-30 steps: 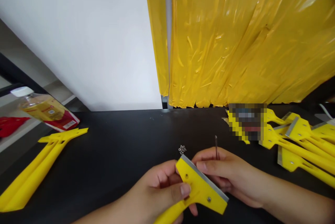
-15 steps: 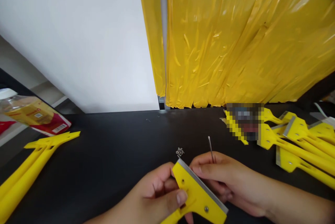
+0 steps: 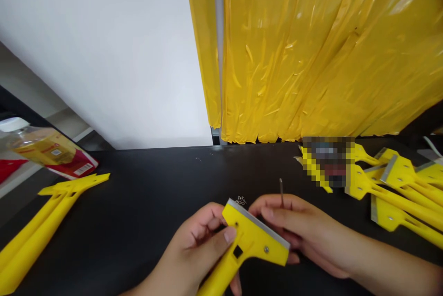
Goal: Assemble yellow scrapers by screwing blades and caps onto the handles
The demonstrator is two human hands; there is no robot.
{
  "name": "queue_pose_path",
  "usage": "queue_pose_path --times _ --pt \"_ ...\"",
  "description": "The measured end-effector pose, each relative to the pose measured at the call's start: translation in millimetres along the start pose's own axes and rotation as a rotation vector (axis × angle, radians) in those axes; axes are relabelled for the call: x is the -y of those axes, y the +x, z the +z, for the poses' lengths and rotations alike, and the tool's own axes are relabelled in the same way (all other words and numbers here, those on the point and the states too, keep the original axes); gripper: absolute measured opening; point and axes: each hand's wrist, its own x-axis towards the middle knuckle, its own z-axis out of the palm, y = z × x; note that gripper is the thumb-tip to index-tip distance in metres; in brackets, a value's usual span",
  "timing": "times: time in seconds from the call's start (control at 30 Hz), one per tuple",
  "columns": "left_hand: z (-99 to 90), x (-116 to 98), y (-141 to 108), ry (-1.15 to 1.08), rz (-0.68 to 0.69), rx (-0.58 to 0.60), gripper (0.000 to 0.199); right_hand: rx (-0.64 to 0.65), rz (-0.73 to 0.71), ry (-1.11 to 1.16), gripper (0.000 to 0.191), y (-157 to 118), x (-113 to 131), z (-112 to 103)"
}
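Note:
A yellow scraper [image 3: 254, 233] with a metal blade strip along its top edge is held in my left hand [image 3: 204, 240], thumb across the head near a small hole. A screw [image 3: 266, 250] sits in the head's right side. My right hand [image 3: 294, 222] is closed around a thin metal screwdriver [image 3: 281, 192]; its shaft points up, its handle is hidden. The right fingertips are behind the blade edge; whether they touch it I cannot tell. Several small screws and nuts [image 3: 241, 201] lie just beyond the scraper, partly covered by it.
Several finished-looking yellow scrapers [image 3: 398, 171] are heaped at right, beside a blurred-out patch [image 3: 328, 162]. Yellow scraper handles [image 3: 51, 213] lie at left near a bottle [image 3: 55, 150]. Behind the black table [image 3: 155, 171] stand a white panel [image 3: 121, 56] and yellow plastic film [image 3: 270, 56].
The scraper has moved up and slightly left in my left hand, and its thumb now sits nearer the upper hole. The screwdriver stays upright in my right hand.

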Motion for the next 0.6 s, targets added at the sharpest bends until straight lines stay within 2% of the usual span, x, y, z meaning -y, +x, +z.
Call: queue_pose_path --times 0.1,0.2,0.3,0.4,0.5,0.6 --pt "-5.4 -15 3 0.03 -0.021 -0.11 0.024 -0.204 -0.198 -0.131 0.03 6 8 -12" --pt "-13.4 -30 8 0.042 0.043 -0.204 0.026 -0.382 -0.341 -0.305 0.03 15 15 -29" --pt "-21.9 -39 13 0.042 0.127 -0.279 0.026 -0.405 -0.334 -0.439 0.043 21 13 -40" --pt "-27.6 -40 17 0.039 0.163 -0.318 0.025 -0.444 -0.349 -0.553 0.039 22 8 -42" --pt "-29.4 -38 18 0.014 0.175 -0.321 0.025 -0.475 -0.439 -0.391 0.027 23 8 -42" --pt "-29.0 -35 18 0.0 0.178 -0.325 0.024 -0.45 -0.488 -0.228 0.026 25 12 -43"
